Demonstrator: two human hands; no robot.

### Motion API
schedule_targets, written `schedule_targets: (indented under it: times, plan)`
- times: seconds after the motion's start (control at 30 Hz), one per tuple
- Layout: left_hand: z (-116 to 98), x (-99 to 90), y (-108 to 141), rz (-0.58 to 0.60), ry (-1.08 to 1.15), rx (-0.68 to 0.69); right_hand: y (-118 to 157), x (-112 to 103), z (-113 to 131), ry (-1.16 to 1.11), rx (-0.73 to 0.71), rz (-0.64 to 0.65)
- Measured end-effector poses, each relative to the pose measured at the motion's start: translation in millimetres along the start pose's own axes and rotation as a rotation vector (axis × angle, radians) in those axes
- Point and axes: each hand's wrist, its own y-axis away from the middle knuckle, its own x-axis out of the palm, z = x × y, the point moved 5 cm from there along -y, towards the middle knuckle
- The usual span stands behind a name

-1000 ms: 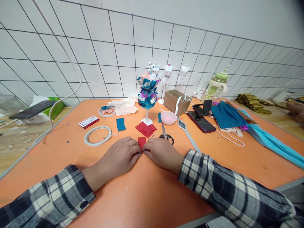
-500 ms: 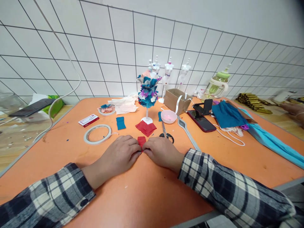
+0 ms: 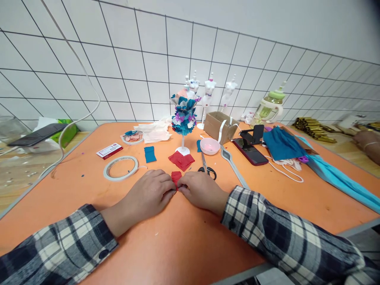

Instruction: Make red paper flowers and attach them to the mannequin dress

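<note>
Between my two hands lies a small piece of red crepe paper [image 3: 176, 176], pinched at its near edge. My left hand [image 3: 154, 189] is closed on its left side, fingertips pressed to the table. From the right, my right hand [image 3: 200, 188] grips the same edge, its fingertips almost touching the left ones. Just beyond rest larger red paper pieces [image 3: 181, 160], in front of a small white mannequin stand dressed in teal, purple and peach paper [image 3: 184, 114]. Black-handled scissors [image 3: 207, 168] lie past my right hand. A roll of double-sided tape [image 3: 121, 168] lies left of my left hand.
A pink bowl [image 3: 210, 146], a cardboard box [image 3: 221, 127] and a phone [image 3: 249, 151] stand or lie to the right. A teal paper rectangle [image 3: 150, 154] and a small white-and-red box [image 3: 109, 151] lie left. Bare mannequins [image 3: 209, 89] stand behind. Another person's hand [image 3: 368, 144] shows far right.
The view has shifted very slightly. Both hands stay closed on the red paper in nearly the same place.
</note>
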Motion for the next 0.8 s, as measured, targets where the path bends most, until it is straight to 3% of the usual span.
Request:
schedule_targets:
  times: [0.8]
  plan:
    - [3.0,1.2,0.6,-0.004,-0.01,-0.003,1.6,-1.2,0.2,0.022,0.023,0.009]
